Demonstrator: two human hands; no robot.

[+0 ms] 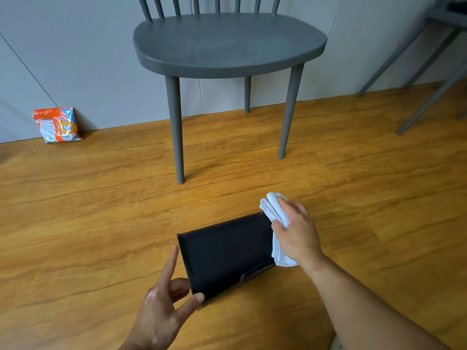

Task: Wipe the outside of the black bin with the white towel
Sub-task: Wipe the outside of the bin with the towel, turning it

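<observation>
From my remote seat, lower centre of the frame: the black bin (225,253) lies tipped on its side on the wooden floor (88,223), one broad wall facing up, which I judge is meant to bring each outer face within reach of the cloth. My left hand (161,306), at lower left, pinches the bin's near corner between thumb and curled middle fingers while the forefinger lies straight along the left edge, a hold that looks meant to stop the light bin sliding under pressure. My right hand (295,236), right of centre, is closed round the bunched white towel (271,208), thumb on the near side and fingers over the top, pressing the cloth against the bin's right-hand edge; the towel's folds stick out above and below the hand. A grey chair (227,44) stands behind at top centre, well apart from the work, and the legs of a second chair (429,59) cross the upper right. Against the wall at the left of the frame leans an orange, white and blue packet (56,125); its print is too small for me to read, and I see no label or brand on the bin or towel
</observation>
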